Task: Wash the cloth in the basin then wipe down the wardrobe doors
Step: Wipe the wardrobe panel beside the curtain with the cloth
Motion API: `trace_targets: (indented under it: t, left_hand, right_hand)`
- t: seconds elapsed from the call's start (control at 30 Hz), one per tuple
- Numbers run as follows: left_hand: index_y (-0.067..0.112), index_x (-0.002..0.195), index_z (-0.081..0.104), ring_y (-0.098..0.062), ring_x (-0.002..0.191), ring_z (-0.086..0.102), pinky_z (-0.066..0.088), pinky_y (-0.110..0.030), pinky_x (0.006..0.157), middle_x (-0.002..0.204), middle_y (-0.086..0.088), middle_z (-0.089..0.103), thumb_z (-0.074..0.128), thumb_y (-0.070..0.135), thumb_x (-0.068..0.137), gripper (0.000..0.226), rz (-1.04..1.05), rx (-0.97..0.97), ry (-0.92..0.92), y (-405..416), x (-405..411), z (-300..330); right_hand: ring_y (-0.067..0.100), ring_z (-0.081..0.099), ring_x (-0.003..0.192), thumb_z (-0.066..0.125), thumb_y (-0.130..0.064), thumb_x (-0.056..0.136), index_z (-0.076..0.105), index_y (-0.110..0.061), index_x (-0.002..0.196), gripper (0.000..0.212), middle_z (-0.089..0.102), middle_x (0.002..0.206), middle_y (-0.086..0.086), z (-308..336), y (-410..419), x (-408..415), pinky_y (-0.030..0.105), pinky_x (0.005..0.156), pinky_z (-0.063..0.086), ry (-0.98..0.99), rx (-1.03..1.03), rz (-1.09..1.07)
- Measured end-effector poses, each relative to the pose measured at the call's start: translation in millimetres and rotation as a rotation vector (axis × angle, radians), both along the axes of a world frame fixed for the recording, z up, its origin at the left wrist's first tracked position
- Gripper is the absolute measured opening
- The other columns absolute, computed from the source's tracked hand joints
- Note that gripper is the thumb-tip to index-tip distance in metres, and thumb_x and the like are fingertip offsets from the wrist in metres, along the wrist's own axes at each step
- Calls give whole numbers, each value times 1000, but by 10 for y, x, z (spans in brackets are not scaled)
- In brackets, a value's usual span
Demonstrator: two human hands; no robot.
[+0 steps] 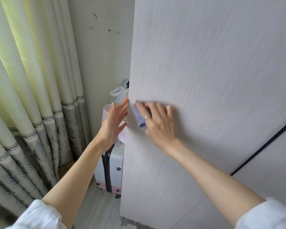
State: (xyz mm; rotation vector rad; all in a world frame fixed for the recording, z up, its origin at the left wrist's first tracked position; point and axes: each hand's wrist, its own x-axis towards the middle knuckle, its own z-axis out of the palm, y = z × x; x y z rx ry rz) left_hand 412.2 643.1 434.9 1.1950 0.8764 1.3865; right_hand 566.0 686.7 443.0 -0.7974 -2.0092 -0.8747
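A pale grey, wood-grained wardrobe door [213,71] fills the right of the view. My right hand [157,119] presses a small folded purple cloth [139,115] flat against the door near its left edge, fingers spread over it. The cloth is mostly hidden under the fingers, and the hand looks blurred. My left hand [113,123] is held with straight fingers against the door's left edge, its fingertips touching that edge.
Behind the door's edge stands a white and pink suitcase [111,171] with a plastic bag [120,92] on top. Pale green pleated curtains [31,96] hang on the left. A dark gap [262,144] separates this door from the neighbouring panel at the right.
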Motion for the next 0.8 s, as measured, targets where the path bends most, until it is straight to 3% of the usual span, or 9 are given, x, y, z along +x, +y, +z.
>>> trace_targets:
  t: [0.1,0.23,0.33,0.47,0.57,0.67,0.8]
  left_hand:
    - [36,132,48,-4,131,42,24,-43,114,138,14,51,15,55,96,52,6,-16,-51,43,-48,-28]
    - [21,127,55,-13,128,48,26,-48,114,134,2,56,9,50,100,61,65,-92,-93,123,-110,-76]
    - [16,123,57,-18,125,51,27,-47,113,131,-3,58,5,52,99,68,111,-142,-44,147,-130,-130]
    - [24,124,58,-9,122,52,30,-38,110,128,8,60,3,53,98,68,117,-208,82,87,-189,-394]
    - [29,128,53,-9,124,49,27,-36,111,132,12,55,3,54,97,64,94,-255,119,25,-225,-597]
    - [33,134,46,-10,130,43,23,-35,113,140,10,48,3,54,96,61,51,-271,153,-35,-193,-684]
    - [43,132,41,-5,133,38,20,-35,116,145,12,42,7,61,91,56,32,-236,172,-64,-137,-681]
  right_hand:
    - [23,41,83,45,-10,77,69,-5,109,40,66,95,12,303,32,-137,34,65,22,157,37,19]
    - [25,41,82,50,-4,80,69,-7,111,37,63,98,13,21,54,-240,35,64,24,93,71,1]
    - [24,41,86,59,-13,82,66,-9,114,33,50,106,9,-492,62,-232,35,66,27,-138,17,-8]
    - [21,40,85,71,-33,72,65,-12,113,46,60,98,2,-1183,61,-138,32,68,28,-496,-87,-38]
    - [20,38,84,76,-37,66,70,-13,104,46,62,93,-1,-1400,23,-108,31,70,28,-597,-130,-116]
    - [20,38,82,75,-34,66,71,-14,96,36,61,88,-1,-1319,-10,-81,31,67,25,-528,-75,-71]
    - [24,44,84,50,-16,85,69,-11,107,29,61,93,5,-963,-4,-111,34,64,27,-151,-30,-51]
